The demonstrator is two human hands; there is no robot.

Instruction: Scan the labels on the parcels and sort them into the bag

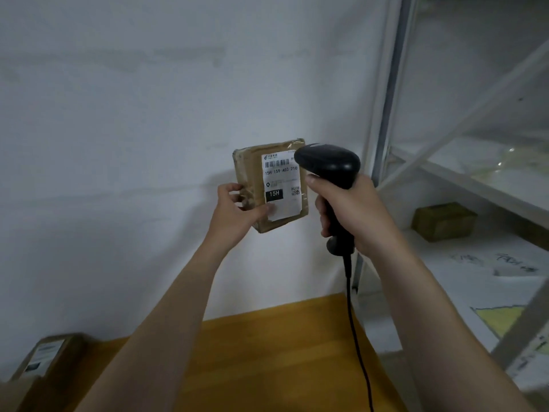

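L hand (pixel 237 209) grips a taped brown parcel (pixel 269 185) upright before the white wall, above the bench (pixel 267 352); its label (pixel 280 182) reads "15H 159 A03 210" w/ a black "15H" box. R hand (pixel 353 209) clasps a black scanner (pixel 329 165), head just beside the barcode.

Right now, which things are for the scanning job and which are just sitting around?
For the job:
- held parcel in the left hand, label facing the camera
- scanner in the right hand
- second parcel on the table, probably next

Just lying about:
- brown box on the rack shelf, it seems
- scribbled papers near it
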